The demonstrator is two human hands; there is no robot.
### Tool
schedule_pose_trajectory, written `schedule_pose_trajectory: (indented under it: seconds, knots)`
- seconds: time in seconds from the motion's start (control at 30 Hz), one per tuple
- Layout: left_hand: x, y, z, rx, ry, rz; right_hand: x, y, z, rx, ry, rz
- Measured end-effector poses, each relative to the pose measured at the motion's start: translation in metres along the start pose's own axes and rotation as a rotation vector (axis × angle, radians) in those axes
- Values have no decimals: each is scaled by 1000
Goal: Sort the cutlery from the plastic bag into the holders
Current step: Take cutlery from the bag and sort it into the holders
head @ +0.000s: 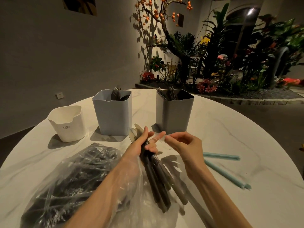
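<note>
Clear plastic bag (pixel 79 175) veils dark cutlery, its contents hard to make out. The left hand (pixel 141 143) grips a bundle of knives (pixel 158 176); the right hand (pixel 182 142) pinches something too faint to identify. Three holders stand beyond on the marble table (pixel 230 134), plants behind.

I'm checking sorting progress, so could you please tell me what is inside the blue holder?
Dark forks stand inside the blue holder, tines up above the rim, with another dark piece beside them. The wall hides their handles and anything lower down.
</note>
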State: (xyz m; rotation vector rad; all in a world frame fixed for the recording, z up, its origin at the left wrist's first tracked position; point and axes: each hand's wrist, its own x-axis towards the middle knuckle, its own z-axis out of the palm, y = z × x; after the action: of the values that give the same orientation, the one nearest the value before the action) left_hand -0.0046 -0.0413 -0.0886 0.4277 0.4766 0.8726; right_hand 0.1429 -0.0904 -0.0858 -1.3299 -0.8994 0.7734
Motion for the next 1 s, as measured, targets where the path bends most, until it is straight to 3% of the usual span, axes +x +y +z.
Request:
schedule_pose_trajectory:
  seconds: [0.1, 0.23, 0.37, 0.47, 0.6, 0.77, 0.87, 1.0]
  knots:
    - [0, -4, -1, 126, -43, 19, -5, 2, 4, -79, -39, -66]
    - [4, 0, -3, 21, 41, 188, -8, -5, 4, -218, -119, -65]
    - [6, 9, -4, 62, 168, 290, -14, -14, 5, -583, -573, 39]
    - [4, 8, -2, -7, 198, 283, -20, -11, 8, -625, -713, -40]
    - [2, 8, -2, 114, 195, 240, -22, -9, 7, -561, -755, -77]
    - [-4, 4, -3, 232, 73, 117, -21, -14, 5, -352, -692, -58]
    - [-4, -3, -3, 323, 105, 60, -21, -16, 6, -198, -627, 7]
    - [2, -2, -9, 530, 184, 115, -22, -19, 7, -67, -583, 155]
